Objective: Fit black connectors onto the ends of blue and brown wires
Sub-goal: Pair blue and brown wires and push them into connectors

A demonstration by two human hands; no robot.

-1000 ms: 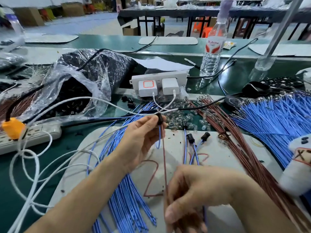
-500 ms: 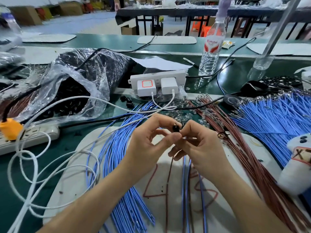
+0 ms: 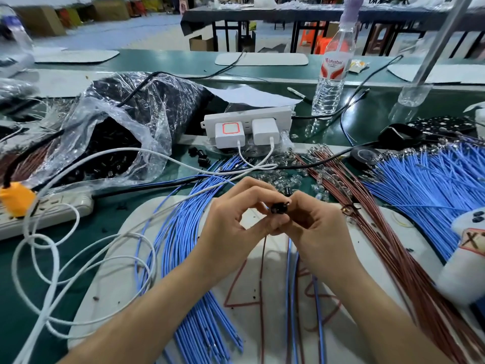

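Note:
A small black connector point(image 3: 278, 207) is pinched between the fingertips of my left hand point(image 3: 231, 227) and my right hand point(image 3: 312, 229), held over the white mat point(image 3: 110, 258). A brown wire point(image 3: 262, 274) and blue wires point(image 3: 291, 279) hang down from under my hands. A bundle of blue wires point(image 3: 181, 232) lies left of my hands. Brown wires point(image 3: 372, 227) and more blue wires point(image 3: 430, 185) lie to the right. Loose black connectors point(image 3: 199, 156) lie near the power strip. Where the wire ends meet the connector is hidden by my fingers.
A plastic bag point(image 3: 110, 132) of black parts sits at the left. A white power strip point(image 3: 246, 124) with two chargers stands behind my hands, and white cables point(image 3: 52, 258) loop on the left. A water bottle point(image 3: 333, 72) stands at the back. Small glass bulbs point(image 3: 296, 177) are scattered ahead.
My right hand rose from the lower wires and joined my left hand at the connector. Both hands have since held it together with little movement.

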